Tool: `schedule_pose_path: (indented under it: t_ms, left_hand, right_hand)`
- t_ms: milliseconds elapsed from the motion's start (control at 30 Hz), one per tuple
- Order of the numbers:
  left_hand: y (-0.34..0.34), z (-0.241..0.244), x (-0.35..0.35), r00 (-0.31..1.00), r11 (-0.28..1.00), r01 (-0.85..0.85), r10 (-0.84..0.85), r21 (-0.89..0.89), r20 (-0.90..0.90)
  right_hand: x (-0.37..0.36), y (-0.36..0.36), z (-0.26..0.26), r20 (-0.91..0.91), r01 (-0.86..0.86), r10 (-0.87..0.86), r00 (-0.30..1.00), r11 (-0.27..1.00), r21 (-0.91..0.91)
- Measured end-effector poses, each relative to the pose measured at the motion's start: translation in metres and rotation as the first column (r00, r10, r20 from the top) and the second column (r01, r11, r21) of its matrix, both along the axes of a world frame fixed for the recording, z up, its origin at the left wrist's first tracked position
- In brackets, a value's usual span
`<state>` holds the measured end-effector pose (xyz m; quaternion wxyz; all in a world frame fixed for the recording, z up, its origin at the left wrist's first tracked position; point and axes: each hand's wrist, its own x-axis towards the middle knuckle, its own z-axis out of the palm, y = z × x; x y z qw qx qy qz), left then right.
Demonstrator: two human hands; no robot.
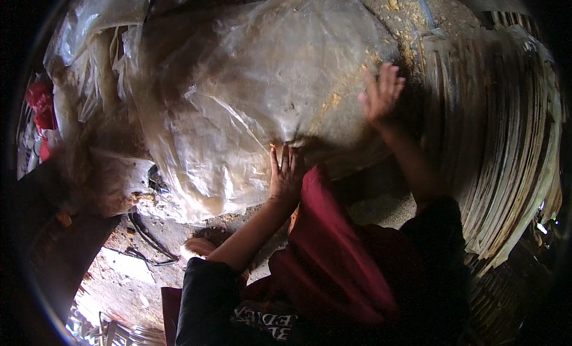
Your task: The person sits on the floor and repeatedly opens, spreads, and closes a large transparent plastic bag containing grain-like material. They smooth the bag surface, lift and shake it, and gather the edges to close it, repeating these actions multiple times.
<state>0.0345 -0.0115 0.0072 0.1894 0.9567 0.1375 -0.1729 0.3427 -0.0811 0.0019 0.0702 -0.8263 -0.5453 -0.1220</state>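
Observation:
A large translucent plastic sheet (268, 69), creased and dusty, spreads before me, with orange-brown crumbs scattered on its right part. My left hand (286, 172) presses flat on the sheet's near edge, fingers pointing away from me and spread a little. Above the sheet's right edge is my right hand (382, 93), blurred, its fingers apart and holding nothing; whether it touches the plastic I cannot tell. What lies beneath the sheet is hard to make out.
A tall stack of thin layered sheets (496, 145) stands at the right. Crumpled plastic (96, 73) and a red bundle (41, 105) are at the left. Black straps (149, 243) and debris lie on the floor at lower left. My foot (199, 247) shows below the plastic.

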Motion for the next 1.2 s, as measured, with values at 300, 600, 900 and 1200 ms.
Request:
schedule_pose_path:
  t_ms: [300,600,900,1200]
  left_hand:
    - [-0.003,-0.003,-0.002,1.0,1.0,-0.001,0.001,0.006,0.004]
    - [-0.005,-0.004,0.0,0.999,0.999,-0.034,0.034,0.003,0.006]
    - [-0.007,-0.003,0.003,0.989,0.991,0.058,-0.041,0.121,-0.139]
    - [-0.008,-0.003,0.003,1.0,0.993,-0.002,0.001,0.121,0.006]
  right_hand:
    - [-0.013,-0.009,0.011,-0.179,-0.442,0.404,0.897,0.817,-0.372]
    - [-0.042,0.011,0.009,-0.4,-0.408,0.3,0.866,0.887,-0.217]
    - [0.116,0.042,-0.023,0.269,0.686,-0.649,0.712,0.724,-0.069]
    - [0.12,-0.012,-0.021,0.157,0.309,-0.315,0.936,0.949,0.062]
